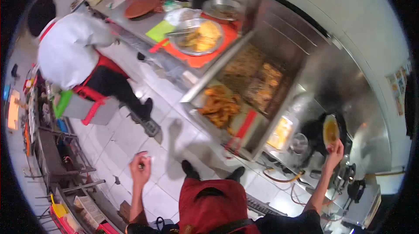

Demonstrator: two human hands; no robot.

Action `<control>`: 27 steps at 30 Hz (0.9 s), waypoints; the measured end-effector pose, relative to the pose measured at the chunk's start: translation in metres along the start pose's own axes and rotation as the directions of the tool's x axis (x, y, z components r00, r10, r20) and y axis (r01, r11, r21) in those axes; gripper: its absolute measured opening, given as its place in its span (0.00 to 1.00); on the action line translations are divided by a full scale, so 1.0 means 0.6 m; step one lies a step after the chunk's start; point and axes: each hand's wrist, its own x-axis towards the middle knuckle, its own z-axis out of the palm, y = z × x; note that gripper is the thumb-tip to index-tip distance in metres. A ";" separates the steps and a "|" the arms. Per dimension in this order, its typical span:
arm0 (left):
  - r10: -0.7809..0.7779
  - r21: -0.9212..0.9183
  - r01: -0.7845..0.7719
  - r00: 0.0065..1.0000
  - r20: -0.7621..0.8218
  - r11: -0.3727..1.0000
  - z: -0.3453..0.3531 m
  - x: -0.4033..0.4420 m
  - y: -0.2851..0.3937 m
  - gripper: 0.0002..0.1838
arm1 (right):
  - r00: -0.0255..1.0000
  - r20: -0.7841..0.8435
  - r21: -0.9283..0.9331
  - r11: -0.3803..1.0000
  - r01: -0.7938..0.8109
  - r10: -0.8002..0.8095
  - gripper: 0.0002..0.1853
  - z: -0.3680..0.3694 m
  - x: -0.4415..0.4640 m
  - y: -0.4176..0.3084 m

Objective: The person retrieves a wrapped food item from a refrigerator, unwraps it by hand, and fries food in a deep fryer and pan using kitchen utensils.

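Observation:
My right hand [335,152] grips the near rim of a pale-edged bowl [331,130] with yellow-brown contents. The bowl is above or close to a black pan [315,131] at the stove; whether they touch I cannot tell. My left hand [140,167] hangs over the white floor tiles, away from any surface. Its fingers are curled, and what they hold, if anything, is too small to make out. To the left of the bowl are a small metal bowl [299,143] and a tray of yellow food [280,132].
A fryer station [244,146] holds fried pieces [219,105] and red-handled tongs [244,125]. Behind it, a metal plate of food [197,37] rests on an orange board [196,60]. Another person [74,50] stands at the left. An orange hose [283,179] hangs below the stove.

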 end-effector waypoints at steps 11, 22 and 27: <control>-0.327 -0.001 0.335 0.918 0.226 0.942 -0.178 0.082 -0.249 0.12 | -0.435 0.898 0.246 0.893 0.377 -0.064 0.21 0.654 -0.573 -0.393; -0.726 0.048 0.742 0.665 -0.174 0.668 -0.500 0.058 -0.530 0.17 | -0.874 0.411 0.684 0.721 0.108 -0.259 0.22 1.171 -1.017 -0.568; -0.754 0.008 0.820 0.529 -0.388 0.572 -0.720 0.033 -0.683 0.14 | -0.966 0.232 0.706 0.703 0.085 -0.117 0.21 1.277 -1.303 -0.680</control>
